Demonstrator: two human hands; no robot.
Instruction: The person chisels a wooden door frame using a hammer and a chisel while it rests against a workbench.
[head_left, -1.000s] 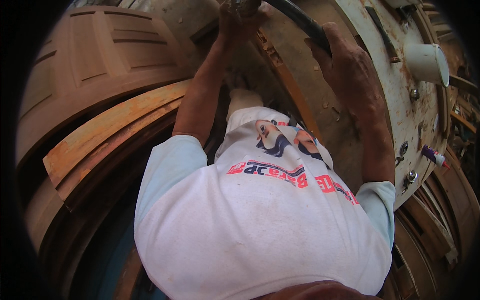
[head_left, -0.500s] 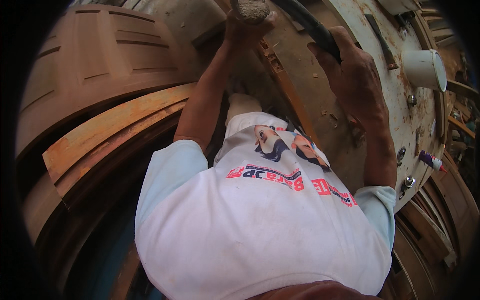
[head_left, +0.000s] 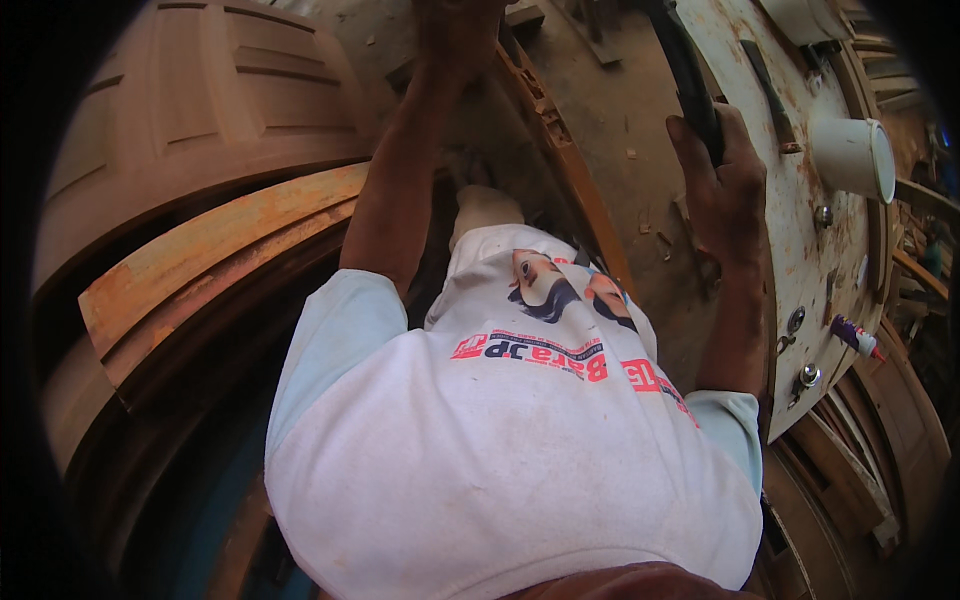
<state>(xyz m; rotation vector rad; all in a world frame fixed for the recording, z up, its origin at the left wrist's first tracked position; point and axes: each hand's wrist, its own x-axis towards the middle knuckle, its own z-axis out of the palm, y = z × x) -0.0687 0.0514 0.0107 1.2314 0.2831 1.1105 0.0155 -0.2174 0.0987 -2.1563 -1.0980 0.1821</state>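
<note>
At the top edge, my left hand (head_left: 455, 40) is raised with its fingers mostly cut off; what it holds cannot be made out. My right hand (head_left: 725, 185) is closed around a long, curved black handle or hose (head_left: 685, 65) that runs up out of view beside the worktable. Just below and right of my left hand, an orange-brown timber with cut notches (head_left: 555, 130) slants across the floor toward my body.
Panelled wooden doors (head_left: 190, 90) and stacked planks (head_left: 220, 240) fill the left. The stained white worktable (head_left: 820, 270) on the right bears a white bucket (head_left: 845, 160), a long dark tool (head_left: 768, 95), metal knobs (head_left: 808, 376) and a tube (head_left: 852, 335). Wood scraps (head_left: 665, 245) lie on the floor.
My right hand has moved right and down with the black handle. My left hand has moved up and left, and the round dusty object seen in it has left the view.
</note>
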